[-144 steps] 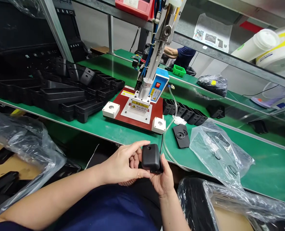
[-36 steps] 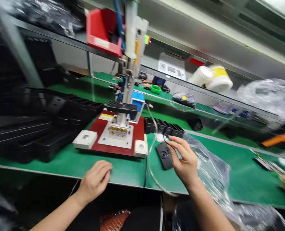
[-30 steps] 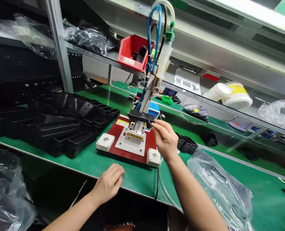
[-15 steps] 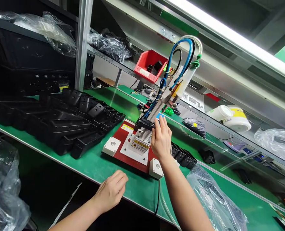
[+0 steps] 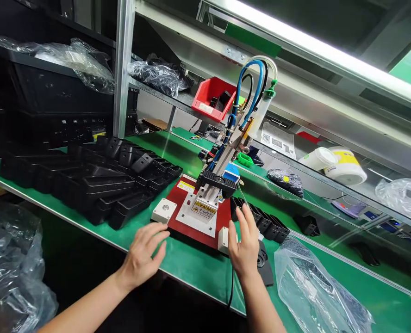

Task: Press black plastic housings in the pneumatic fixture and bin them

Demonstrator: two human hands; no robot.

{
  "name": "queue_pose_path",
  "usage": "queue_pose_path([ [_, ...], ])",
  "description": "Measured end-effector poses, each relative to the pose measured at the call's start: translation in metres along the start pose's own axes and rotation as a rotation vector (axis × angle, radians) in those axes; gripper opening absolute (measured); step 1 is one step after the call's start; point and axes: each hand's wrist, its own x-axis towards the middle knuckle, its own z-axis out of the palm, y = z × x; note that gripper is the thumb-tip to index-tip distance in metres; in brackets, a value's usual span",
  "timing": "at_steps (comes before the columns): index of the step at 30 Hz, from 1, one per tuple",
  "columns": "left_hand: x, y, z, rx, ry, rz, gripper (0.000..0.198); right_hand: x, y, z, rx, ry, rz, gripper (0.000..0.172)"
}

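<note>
Your left hand [image 5: 145,254] and right hand [image 5: 245,245] are both bare, fingers spread and loosely curled, gripping nothing; the ribbed black oblong plastic part [image 5: 217,180] sits across the silver metal post [image 5: 209,194], beneath the clear syringe barrel [image 5: 259,120], so the post, not your fingers, appears to bear it; that likely keeps the part level with the nozzle line, though the exact contact is hidden. The 2 square white button boxes stand at opposite front corners of the dark red base plate [image 5: 177,199], probably so each hand has its own and stays clear of the post, as the yellow-and-black warning label [image 5: 204,209] suggests; your left fingertips are just beside the left box [image 5: 164,211], while your right hand partly covers the right box [image 5: 223,237], and you cannot tell touch from here; the flat black plate with a round hub [image 5: 267,270] lies beyond your right wrist on the green tabletop [image 5: 191,266], seemingly parked within reach.
</note>
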Motion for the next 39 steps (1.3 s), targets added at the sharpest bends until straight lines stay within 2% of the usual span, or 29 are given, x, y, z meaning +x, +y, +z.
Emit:
queue_pose_path([
  [1, 0.006, -0.008, -0.003, 0.082, 0.009, -0.005, 0.037, -0.022, 0.004, -0.001, -0.014, -0.028, 0.033, 0.040],
  [3, 0.018, -0.024, -0.004, 0.188, -0.057, 0.005, 0.039, -0.058, 0.010, -0.001, -0.015, -0.112, 0.045, 0.037],
  [6, 0.028, -0.038, 0.004, 0.233, -0.178, 0.075, 0.033, -0.086, 0.015, 0.002, 0.017, -0.171, 0.047, 0.039],
  [10, 0.030, -0.045, 0.013, 0.245, -0.184, 0.093, 0.032, -0.082, 0.013, 0.000, 0.000, -0.172, 0.104, 0.041],
  [15, 0.038, -0.047, 0.018, 0.416, -0.183, 0.085, 0.025, -0.063, 0.006, -0.003, -0.069, -0.285, 0.166, 0.022],
  [17, 0.038, -0.047, 0.021, 0.484, -0.186, 0.086, 0.026, -0.063, 0.003, -0.002, -0.059, -0.287, 0.186, 0.020],
  [19, 0.034, -0.047, 0.023, 0.452, -0.156, 0.101, 0.030, -0.067, 0.001, -0.002, -0.016, -0.254, 0.211, 0.021],
  [23, 0.024, -0.048, 0.024, 0.271, -0.083, 0.113, 0.053, -0.084, 0.012, -0.008, 0.111, -0.144, 0.254, 0.027],
  [25, 0.023, -0.048, 0.022, 0.231, -0.064, 0.099, 0.058, -0.092, 0.028, -0.015, 0.065, -0.044, 0.301, 0.028],
  [27, 0.024, -0.047, 0.019, 0.207, -0.043, 0.070, 0.056, -0.101, 0.048, -0.020, -0.102, 0.014, 0.403, 0.032],
  [29, 0.025, -0.047, 0.017, 0.178, -0.025, 0.023, 0.053, -0.109, 0.067, -0.024, -0.304, -0.060, 0.533, 0.044],
  [31, 0.027, -0.048, 0.016, 0.147, -0.011, -0.025, 0.048, -0.116, 0.080, -0.023, -0.442, -0.223, 0.620, 0.054],
  [33, 0.027, -0.050, 0.016, 0.108, 0.008, -0.071, 0.043, -0.122, 0.088, -0.020, -0.492, -0.341, 0.645, 0.053],
  [35, 0.026, -0.052, 0.018, 0.066, 0.029, -0.113, 0.038, -0.127, 0.091, -0.016, -0.501, -0.358, 0.647, 0.048],
  [39, 0.025, -0.059, 0.021, 0.017, 0.002, -0.214, 0.034, -0.134, 0.095, -0.012, -0.494, -0.277, 0.625, 0.044],
])
